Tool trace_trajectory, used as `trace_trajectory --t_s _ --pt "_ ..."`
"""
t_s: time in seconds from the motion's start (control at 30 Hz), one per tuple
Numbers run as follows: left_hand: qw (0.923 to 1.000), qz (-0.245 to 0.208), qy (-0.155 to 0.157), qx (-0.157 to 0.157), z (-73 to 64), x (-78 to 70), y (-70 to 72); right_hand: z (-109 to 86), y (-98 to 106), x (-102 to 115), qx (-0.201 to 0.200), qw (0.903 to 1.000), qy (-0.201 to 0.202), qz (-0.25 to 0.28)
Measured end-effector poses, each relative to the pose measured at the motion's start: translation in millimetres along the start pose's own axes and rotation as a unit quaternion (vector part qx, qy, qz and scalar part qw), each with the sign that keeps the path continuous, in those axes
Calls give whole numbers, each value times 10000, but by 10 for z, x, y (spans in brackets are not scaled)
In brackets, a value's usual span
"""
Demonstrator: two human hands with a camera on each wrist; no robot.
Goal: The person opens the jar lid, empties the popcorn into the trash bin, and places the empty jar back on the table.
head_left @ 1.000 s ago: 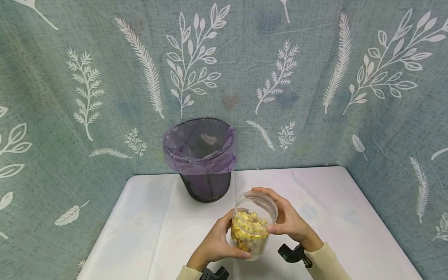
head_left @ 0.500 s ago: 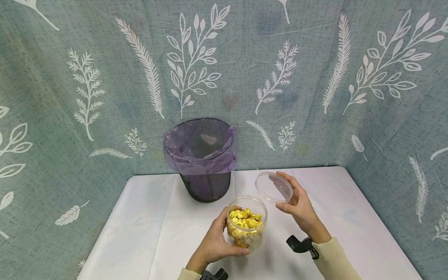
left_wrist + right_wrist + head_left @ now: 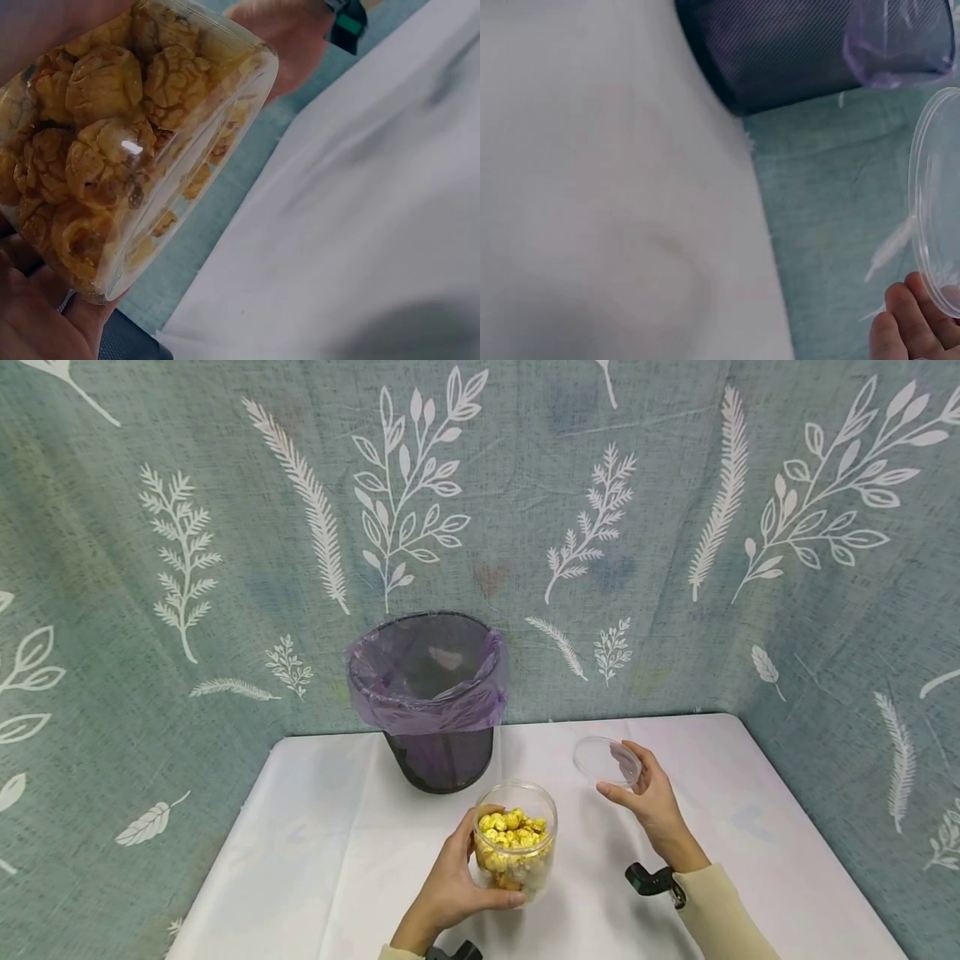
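Observation:
A clear plastic jar [image 3: 517, 852] of yellow popcorn [image 3: 512, 828] stands uncovered in my left hand [image 3: 457, 885], which grips its side with thumb and fingers. Through the jar wall in the left wrist view, the popcorn [image 3: 105, 112] shows close up, and the jar's base appears lifted off the table. To the right, my right hand [image 3: 656, 802] pinches a round clear lid [image 3: 606, 762] by its edge. In the right wrist view the lid [image 3: 937, 202] is cut off by the frame's right side, with my fingertips [image 3: 904, 319] at its lower rim.
Behind the jar, a black mesh wastebasket [image 3: 442, 760] stands at the table's back edge. A purple plastic bag [image 3: 435, 714] lines it and folds over its rim. White cloth covers the table [image 3: 315, 860], and a grey-green curtain [image 3: 487, 485] with white leaves hangs around it.
The lid has come off the jar; my right hand has carried it away to the right and back. My left hand has shifted slightly left with the jar.

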State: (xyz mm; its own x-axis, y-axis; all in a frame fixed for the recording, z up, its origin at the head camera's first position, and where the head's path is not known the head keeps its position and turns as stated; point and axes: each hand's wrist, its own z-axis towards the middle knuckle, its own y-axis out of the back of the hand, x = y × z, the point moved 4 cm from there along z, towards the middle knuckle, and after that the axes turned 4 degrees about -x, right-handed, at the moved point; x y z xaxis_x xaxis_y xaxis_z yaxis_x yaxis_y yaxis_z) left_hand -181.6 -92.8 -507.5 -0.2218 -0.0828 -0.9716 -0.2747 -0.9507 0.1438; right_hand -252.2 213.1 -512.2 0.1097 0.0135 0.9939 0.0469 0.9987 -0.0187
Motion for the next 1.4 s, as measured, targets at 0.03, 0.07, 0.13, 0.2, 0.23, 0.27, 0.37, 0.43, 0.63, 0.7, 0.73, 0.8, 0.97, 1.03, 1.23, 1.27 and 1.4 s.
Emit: trace_trajectory --t_s 0.03,0.07,0.13,0.2,0.23,0.27,0.37,0.43,0.63,0.7,0.73,0.8,0.97,1.03,1.23,1.27,1.4 --pt "10000 14 11 -17 -5 6 2 18 21 -40 -48 9999 -72 -98" --pt "10000 30 24 -21 -12 8 1 34 43 -82 -92 9997 -142 -168" --pt "10000 63 50 -41 -21 15 2 55 87 -167 -158 9988 -268 -386" --pt "9999 105 53 -37 -28 20 2 64 129 -253 -199 9972 -408 -592" --pt "9999 124 42 -33 -31 22 2 66 147 -291 -214 9962 -475 -696" --pt "9999 139 31 -27 -32 23 1 64 162 -328 -213 9951 -537 -803" --pt "9999 156 -7 -13 -34 29 1 58 192 -422 -159 9915 -717 -1070" --pt "9999 156 -28 -7 -36 35 2 56 203 -471 -119 9896 -791 -1196" --pt "9999 160 23 -4 -52 48 5 78 229 -579 -66 9845 -879 -1519" --pt "9999 157 39 -10 -56 49 5 87 233 -600 -68 9813 -887 -1704" --pt "9999 152 41 -12 -56 49 4 91 235 -607 -69 9795 -889 -1804" --pt "9999 151 18 -2 -53 50 3 95 236 -620 -68 9747 -889 -2051" --pt "9998 189 -64 20 -45 46 6 102 229 -632 -85 9627 -912 -2544" --pt "9998 172 -46 10 -44 43 8 106 226 -633 -80 9582 -893 -2718" --pt "9999 115 43 27 -47 37 7 106 227 -623 -5 9416 -633 -3309" --pt "9999 120 45 30 -49 34 8 101 228 -621 13 9396 -604 -3368" --pt "9999 103 48 14 -55 25 17 78 229 -608 60 9367 -558 -3456"
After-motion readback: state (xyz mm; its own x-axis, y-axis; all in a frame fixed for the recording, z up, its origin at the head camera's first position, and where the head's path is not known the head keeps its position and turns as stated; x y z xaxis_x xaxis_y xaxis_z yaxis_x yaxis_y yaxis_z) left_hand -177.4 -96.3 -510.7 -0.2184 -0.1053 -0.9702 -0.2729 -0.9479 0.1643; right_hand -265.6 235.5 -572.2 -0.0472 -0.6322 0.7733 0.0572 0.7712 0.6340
